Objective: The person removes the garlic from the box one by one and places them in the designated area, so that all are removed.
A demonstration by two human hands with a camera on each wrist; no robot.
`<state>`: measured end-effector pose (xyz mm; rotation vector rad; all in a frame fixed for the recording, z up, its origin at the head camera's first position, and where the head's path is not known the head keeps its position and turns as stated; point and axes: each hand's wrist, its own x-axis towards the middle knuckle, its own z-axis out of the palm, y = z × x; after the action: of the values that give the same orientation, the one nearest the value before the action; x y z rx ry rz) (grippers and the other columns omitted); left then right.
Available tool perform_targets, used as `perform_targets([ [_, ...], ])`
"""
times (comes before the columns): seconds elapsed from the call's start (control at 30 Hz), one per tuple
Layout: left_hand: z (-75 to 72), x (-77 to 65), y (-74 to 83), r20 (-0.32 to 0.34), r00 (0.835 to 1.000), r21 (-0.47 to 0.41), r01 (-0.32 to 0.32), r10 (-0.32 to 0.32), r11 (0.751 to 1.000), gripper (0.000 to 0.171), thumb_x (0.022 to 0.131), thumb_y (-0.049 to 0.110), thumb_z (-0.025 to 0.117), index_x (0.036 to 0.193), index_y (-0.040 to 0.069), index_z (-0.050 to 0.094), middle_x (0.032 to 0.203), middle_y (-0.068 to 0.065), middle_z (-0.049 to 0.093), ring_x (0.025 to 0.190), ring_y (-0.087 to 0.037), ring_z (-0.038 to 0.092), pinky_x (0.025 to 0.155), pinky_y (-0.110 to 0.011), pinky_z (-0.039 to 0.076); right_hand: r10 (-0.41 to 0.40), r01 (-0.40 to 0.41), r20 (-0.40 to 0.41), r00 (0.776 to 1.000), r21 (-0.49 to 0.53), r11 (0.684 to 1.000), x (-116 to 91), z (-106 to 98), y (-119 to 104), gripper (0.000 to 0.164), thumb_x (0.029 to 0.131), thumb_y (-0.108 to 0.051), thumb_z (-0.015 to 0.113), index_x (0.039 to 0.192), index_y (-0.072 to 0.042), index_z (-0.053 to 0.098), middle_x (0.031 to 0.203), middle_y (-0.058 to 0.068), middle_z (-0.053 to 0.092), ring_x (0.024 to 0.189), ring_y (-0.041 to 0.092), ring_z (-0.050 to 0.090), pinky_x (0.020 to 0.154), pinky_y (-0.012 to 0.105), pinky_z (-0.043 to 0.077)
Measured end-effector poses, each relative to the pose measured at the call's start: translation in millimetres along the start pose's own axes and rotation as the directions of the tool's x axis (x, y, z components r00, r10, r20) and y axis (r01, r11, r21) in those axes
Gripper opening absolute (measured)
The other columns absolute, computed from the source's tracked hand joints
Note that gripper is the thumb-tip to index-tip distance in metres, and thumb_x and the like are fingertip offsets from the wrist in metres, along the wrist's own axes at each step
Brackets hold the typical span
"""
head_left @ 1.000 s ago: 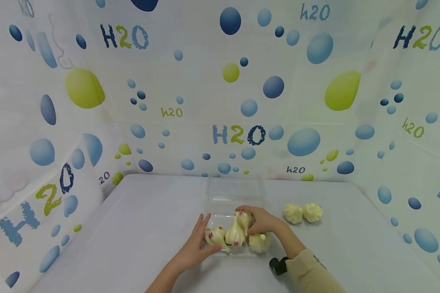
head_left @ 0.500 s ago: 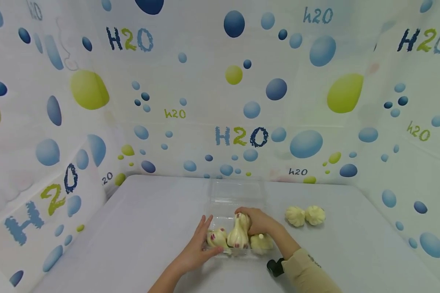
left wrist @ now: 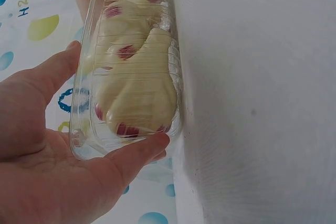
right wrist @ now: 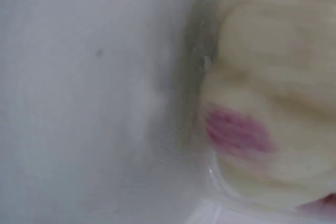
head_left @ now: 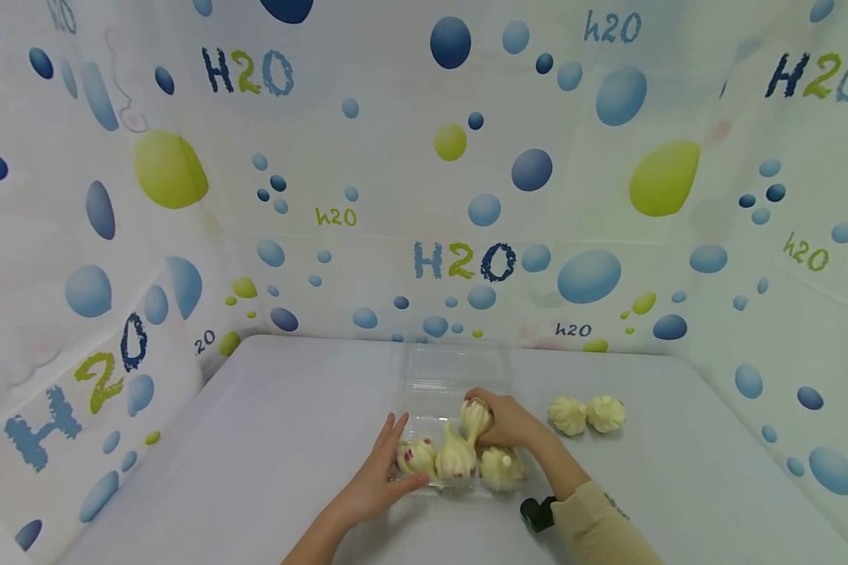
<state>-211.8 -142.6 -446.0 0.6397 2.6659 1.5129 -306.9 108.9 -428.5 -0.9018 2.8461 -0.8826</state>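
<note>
Head view: a clear box stands open, the left hand spread wide at its corner. The right hand grips a garlic bulb over the box — just shifted rightward, baring the neck of the middle bulb — so its position seems unsettled.

The garlic bulbs are creamy yellow, some blotched with streaky purple-pink. The box is clear and colourless. The tabletop is plain white; the sheet behind is white too — scattered with light blue, dark blue and lime-green spots, plus H2O lettering in blues and green. The sleeve is beige — the gadget beside it black.
</note>
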Motion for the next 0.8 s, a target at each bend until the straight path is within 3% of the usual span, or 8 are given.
perform_targets([
  [0.37,0.7,0.3,-0.7,-0.003,1.000,0.003,-0.009,0.009,1.000,0.088,0.083,0.030,0.068,0.147,0.008,0.013,0.149,-0.026,-0.002,0.132,-0.048,0.006,0.097,-0.067,0.019,-0.036,0.045,-0.142,0.989,0.065,0.997,-6,-1,3,0.067,0.065,-0.022,0.083,0.122,-0.012,0.049,0.102,0.009,0.060,0.088,0.021,0.056,0.071,0.036,0.047],
  [0.6,-0.1,-0.1,-0.6,-0.010,1.000,0.001,-0.002,0.002,1.000,0.088,0.082,0.031,0.068,0.147,0.011,0.013,0.149,-0.024,-0.003,0.132,-0.048,0.007,0.097,-0.067,0.019,0.000,0.032,-0.197,0.980,0.161,0.986,-10,-2,4,0.066,0.066,-0.024,0.083,0.122,-0.010,0.052,0.108,0.007,0.057,0.081,0.016,0.055,0.065,0.028,0.048],
  [0.8,-0.2,-0.3,-0.5,-0.006,1.000,-0.009,-0.007,0.007,1.000,0.088,0.083,0.030,0.068,0.147,0.011,0.012,0.149,-0.025,-0.004,0.132,-0.048,0.007,0.096,-0.066,0.022,0.005,0.038,-0.258,0.966,0.163,0.986,-13,-3,3,0.065,0.065,-0.025,0.084,0.121,-0.011,0.053,0.107,0.005,0.059,0.076,0.014,0.054,0.061,0.025,0.048],
])
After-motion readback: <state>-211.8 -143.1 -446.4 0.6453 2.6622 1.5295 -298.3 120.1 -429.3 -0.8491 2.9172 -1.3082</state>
